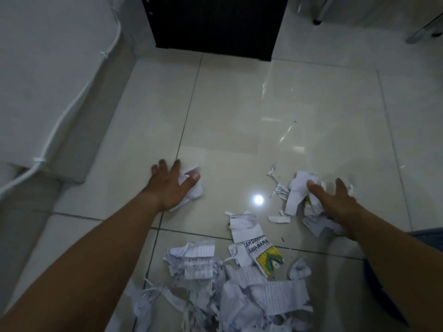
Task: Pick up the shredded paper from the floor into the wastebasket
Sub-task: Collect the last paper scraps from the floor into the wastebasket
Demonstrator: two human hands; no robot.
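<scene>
Torn white paper lies across the glossy tiled floor (239, 104). The biggest heap (239, 288) is near the bottom centre, with a printed yellow-and-green scrap (266, 257) on top. My left hand (167, 188) lies flat with fingers spread, pressing a crumpled white piece (195, 191) against the floor. My right hand (338, 200) rests with fingers spread on a smaller cluster of strips (296, 190) at the right. A black ribbed container (215, 25), apparently the wastebasket, stands at the top centre, well beyond both hands.
A white wall panel (48, 80) with a white cable (63, 113) clipped along it borders the left side. Metal furniture legs (424, 32) stand at the top right. Dark cloth (429, 238) shows at the right edge.
</scene>
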